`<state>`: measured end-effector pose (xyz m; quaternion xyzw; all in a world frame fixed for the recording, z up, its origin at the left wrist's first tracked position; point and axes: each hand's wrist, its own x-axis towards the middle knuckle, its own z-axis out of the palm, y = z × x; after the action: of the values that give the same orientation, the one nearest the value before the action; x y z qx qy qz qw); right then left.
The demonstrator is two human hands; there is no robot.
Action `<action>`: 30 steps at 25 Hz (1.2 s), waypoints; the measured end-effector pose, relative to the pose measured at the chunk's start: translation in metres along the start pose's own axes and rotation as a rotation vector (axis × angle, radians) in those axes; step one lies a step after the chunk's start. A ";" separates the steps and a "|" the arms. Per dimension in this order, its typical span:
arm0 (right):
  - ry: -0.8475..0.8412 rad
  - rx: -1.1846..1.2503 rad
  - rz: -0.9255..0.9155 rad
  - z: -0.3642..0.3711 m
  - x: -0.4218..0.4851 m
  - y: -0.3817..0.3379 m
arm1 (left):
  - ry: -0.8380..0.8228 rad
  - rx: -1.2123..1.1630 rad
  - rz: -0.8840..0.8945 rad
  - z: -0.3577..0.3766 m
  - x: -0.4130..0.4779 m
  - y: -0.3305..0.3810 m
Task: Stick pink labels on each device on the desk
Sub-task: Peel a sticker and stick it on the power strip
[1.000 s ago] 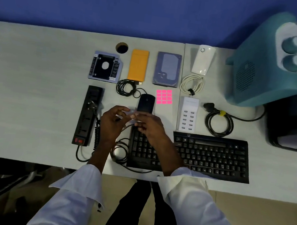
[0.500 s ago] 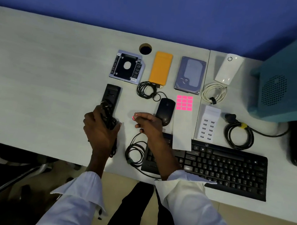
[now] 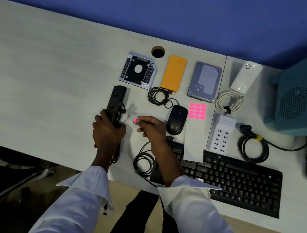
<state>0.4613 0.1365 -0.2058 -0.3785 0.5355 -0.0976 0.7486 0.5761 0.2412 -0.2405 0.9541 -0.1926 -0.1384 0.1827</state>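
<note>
- Pink label (image 3: pixel 134 120) sits pinched at the fingertips of your right hand (image 3: pixel 152 129), near the desk's (image 3: pixel 46 73) front edge.
- Your left hand (image 3: pixel 107 132) grips the black power strip (image 3: pixel 115 106), just left of the label, not touching it.
- Remaining pink labels (image 3: pixel 197 111) stay on their sheet beside the mouse (image 3: pixel 176 119), behind the keyboard (image 3: pixel 234 179).
</note>
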 end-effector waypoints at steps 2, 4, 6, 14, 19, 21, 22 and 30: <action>-0.008 -0.005 -0.004 0.001 -0.001 -0.001 | -0.115 -0.193 -0.001 -0.008 0.009 -0.001; -0.033 -0.021 -0.025 0.003 -0.001 -0.002 | -0.331 -0.562 -0.162 -0.017 0.018 0.002; -0.048 -0.036 -0.056 0.005 -0.001 -0.004 | -0.639 -1.037 -0.406 -0.025 0.019 0.006; 0.001 -0.075 -0.206 0.012 -0.001 -0.014 | -1.125 -1.409 -0.495 -0.024 0.000 0.009; 0.103 -0.102 -0.220 0.014 0.002 -0.011 | -1.164 -1.393 -0.518 -0.028 -0.006 0.015; 0.164 -0.145 -0.259 0.016 0.005 -0.007 | -1.160 -1.358 -0.528 -0.028 -0.007 0.018; 0.195 -0.170 -0.284 0.018 0.007 -0.005 | -1.156 -1.342 -0.529 -0.029 -0.007 0.019; 0.260 -0.204 -0.252 0.018 0.011 0.001 | -1.153 -1.325 -0.492 -0.031 -0.009 0.016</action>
<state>0.4811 0.1400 -0.2120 -0.5005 0.5831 -0.1837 0.6130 0.5732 0.2404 -0.2044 0.4510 0.0736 -0.7113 0.5341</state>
